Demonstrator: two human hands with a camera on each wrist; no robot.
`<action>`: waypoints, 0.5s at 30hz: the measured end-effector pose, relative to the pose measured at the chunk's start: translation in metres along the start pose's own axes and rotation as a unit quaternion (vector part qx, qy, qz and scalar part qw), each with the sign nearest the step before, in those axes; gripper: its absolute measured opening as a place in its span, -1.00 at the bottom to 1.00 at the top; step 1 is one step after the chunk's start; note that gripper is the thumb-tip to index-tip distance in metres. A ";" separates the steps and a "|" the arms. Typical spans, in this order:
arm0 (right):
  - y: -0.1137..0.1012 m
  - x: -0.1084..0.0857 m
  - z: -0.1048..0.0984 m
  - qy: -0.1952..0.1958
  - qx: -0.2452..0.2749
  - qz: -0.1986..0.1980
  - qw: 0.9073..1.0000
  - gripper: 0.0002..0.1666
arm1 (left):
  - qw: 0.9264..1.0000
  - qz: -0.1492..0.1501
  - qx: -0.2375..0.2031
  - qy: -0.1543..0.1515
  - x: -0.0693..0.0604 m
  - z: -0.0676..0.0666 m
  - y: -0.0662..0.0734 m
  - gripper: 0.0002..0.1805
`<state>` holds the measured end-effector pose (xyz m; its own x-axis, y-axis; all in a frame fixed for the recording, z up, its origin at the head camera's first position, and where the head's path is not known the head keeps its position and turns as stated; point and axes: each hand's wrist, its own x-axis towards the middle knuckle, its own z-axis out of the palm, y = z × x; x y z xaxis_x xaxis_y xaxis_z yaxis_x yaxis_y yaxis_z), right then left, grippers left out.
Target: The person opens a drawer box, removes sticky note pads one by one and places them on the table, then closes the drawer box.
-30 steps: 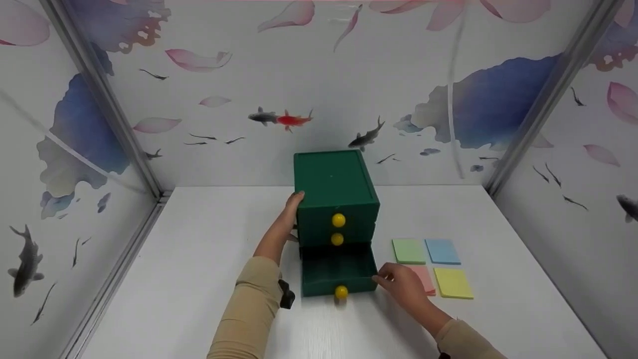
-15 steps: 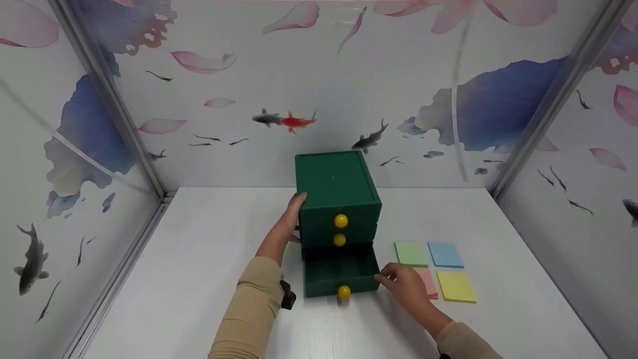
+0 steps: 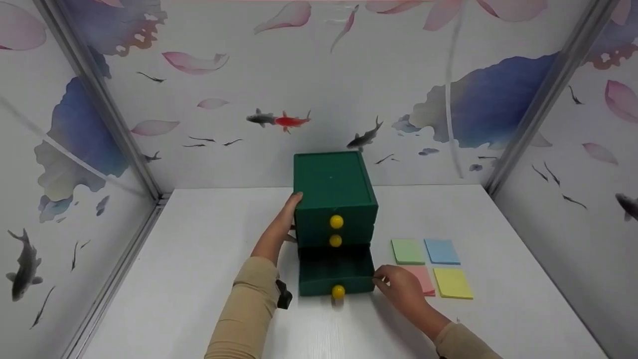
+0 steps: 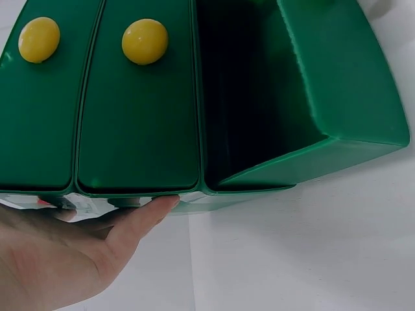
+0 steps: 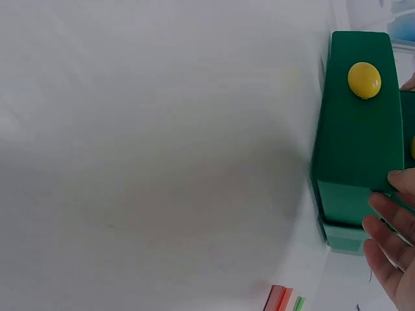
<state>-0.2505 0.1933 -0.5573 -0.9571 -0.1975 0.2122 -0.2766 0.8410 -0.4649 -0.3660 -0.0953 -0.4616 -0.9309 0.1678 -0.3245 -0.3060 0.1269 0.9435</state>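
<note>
A green drawer cabinet [image 3: 331,179] stands on the white table in the head view, with yellow round knobs on its drawers. Its bottom drawer [image 3: 339,285] is pulled out and looks dark and empty inside; the two drawers above are closed. My left hand [image 3: 283,219] rests against the cabinet's left side, thumb near the top edge. In the left wrist view, the left hand's [image 4: 84,253] fingers lie along that side, partly hidden behind it. My right hand [image 3: 402,285] pinches the right front corner of the bottom drawer. Thumb and forefinger of the right hand [image 5: 395,227] meet at that corner.
Right of the cabinet lie sticky-note pads: green [image 3: 408,251], blue [image 3: 442,251], pink [image 3: 421,280] and yellow [image 3: 452,283]. The pink pad is partly behind the right hand. Patterned walls [image 3: 199,164] enclose the table [image 3: 189,279] at the back and both sides.
The head view shifts slightly. Both hands keep nearly the same places on the cabinet and drawer; any movement of the drawer is too small to tell.
</note>
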 end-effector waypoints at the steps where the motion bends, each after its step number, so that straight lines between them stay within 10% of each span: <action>1: 0.000 0.001 0.000 0.004 0.006 0.004 1.000 -0.86 | 1.000 0.001 0.002 -0.002 0.000 0.000 0.000 -0.06; 15: 0.005 0.017 0.011 0.045 0.073 0.050 0.995 -0.89 | 1.000 0.009 0.004 -0.001 0.002 0.000 -0.001 -0.05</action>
<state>-0.2692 0.1882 -0.5655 -0.9706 -0.0663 0.2316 -0.1971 0.7713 -0.6052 -0.3678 -0.0952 -0.4635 -0.9358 0.1732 -0.3071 -0.2871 0.1311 0.9489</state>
